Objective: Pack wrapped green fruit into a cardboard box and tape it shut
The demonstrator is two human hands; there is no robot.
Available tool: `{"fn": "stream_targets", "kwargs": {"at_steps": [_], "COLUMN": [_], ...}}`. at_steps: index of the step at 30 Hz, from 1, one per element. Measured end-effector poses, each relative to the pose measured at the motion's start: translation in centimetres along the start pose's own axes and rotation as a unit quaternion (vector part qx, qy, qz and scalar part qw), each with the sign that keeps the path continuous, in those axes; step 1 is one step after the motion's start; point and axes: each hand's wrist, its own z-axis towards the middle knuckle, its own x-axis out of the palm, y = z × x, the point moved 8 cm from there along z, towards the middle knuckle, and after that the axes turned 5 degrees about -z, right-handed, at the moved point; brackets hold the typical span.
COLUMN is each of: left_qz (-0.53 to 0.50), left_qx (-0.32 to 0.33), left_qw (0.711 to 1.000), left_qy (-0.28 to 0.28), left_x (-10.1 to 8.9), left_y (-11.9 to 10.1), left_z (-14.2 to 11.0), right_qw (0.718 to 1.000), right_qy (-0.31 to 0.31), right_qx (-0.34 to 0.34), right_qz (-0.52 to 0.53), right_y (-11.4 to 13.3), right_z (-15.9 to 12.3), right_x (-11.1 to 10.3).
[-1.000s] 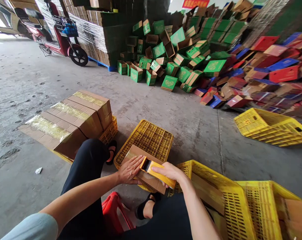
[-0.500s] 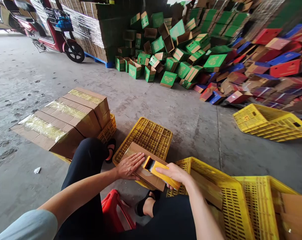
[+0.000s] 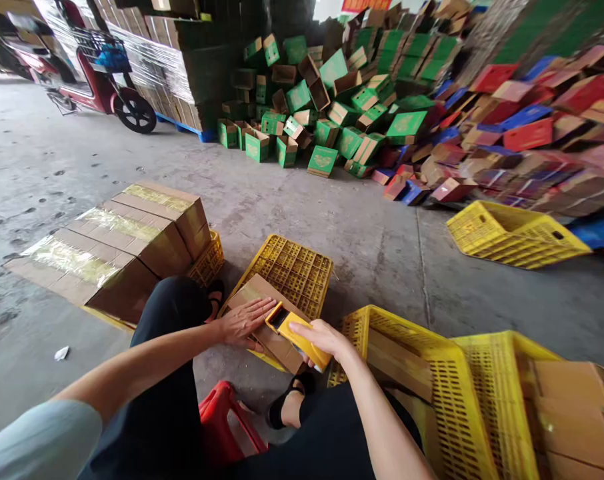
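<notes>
A brown cardboard box (image 3: 269, 293) lies on an upturned yellow crate (image 3: 302, 263) in front of my knees. My left hand (image 3: 245, 323) rests flat on the box top, fingers stretched out and nothing in its grip. My right hand (image 3: 322, 340) is closed round a yellow hand tool that looks like a tape dispenser (image 3: 299, 333). The tool's dark front end is at the box top, close beside my left fingertips. Whether tape comes from it cannot be made out.
Taped boxes (image 3: 132, 230) sit on a crate at left. Yellow crates (image 3: 449, 400) with cartons stand at right, another crate (image 3: 517, 233) farther off. A red stool (image 3: 222, 420) is below me. Behind are piled green boxes (image 3: 327, 133), red and blue boxes (image 3: 527, 133), and a scooter (image 3: 97, 87).
The view has shifted a little, so most things sit further left. My left hand stays flat on the box, and my right hand keeps the tape dispenser against the box top.
</notes>
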Motion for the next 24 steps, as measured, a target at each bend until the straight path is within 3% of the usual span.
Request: {"fn": "stream_targets", "kwargs": {"at_steps": [3, 14, 24], "left_qz": [0.008, 0.019, 0.003], "left_qx": [-0.031, -0.027, -0.027], "left_qw": [0.999, 0.999, 0.999], "left_qy": [-0.016, -0.022, -0.019], "left_x": [0.7, 0.7, 0.5], "left_y": [-0.5, 0.1, -1.0], "left_z": [0.0, 0.0, 0.3], "right_qw": [1.000, 0.999, 0.999], "right_qy": [0.006, 0.025, 0.013], "right_qx": [-0.003, 0.001, 0.022], "right_qz": [-0.001, -0.042, -0.042], "right_y": [-0.3, -0.3, -0.9], "right_z": [0.1, -1.3, -1.1], "right_x": [0.1, -0.3, -0.4]}}
